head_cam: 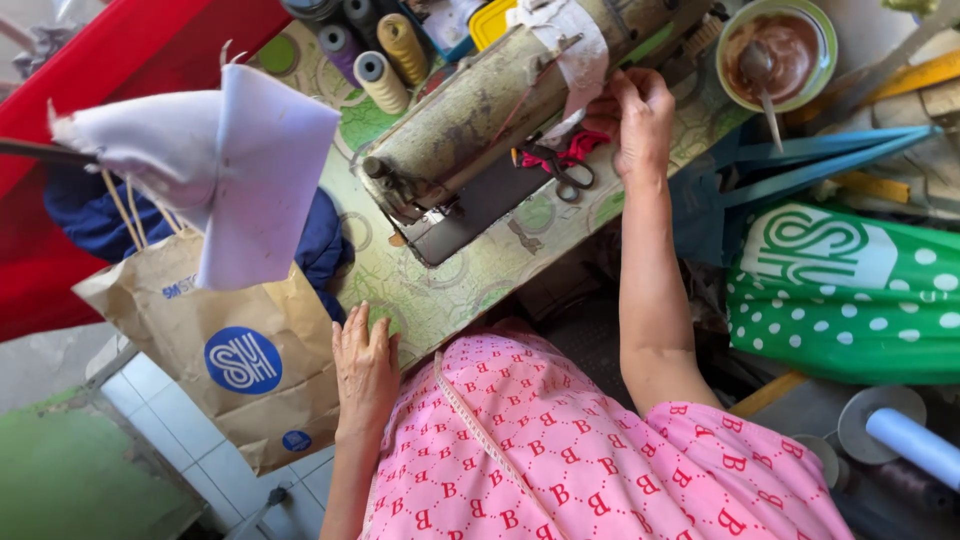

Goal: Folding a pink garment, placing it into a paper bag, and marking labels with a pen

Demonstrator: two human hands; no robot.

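Both hands are off any cloth, so no sewing shows yet: the right hand [640,120], fingers curled, touches the sewing machine [480,110] mid-table near the red scissors [560,165], while the left hand [365,370] lies flat, fingers together, at the table [440,290] near edge.

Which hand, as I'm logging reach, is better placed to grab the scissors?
Right. The right hand is at the sewing machine's wheel end, just beside the scissors; the left hand lies flat at the table edge, farther off.
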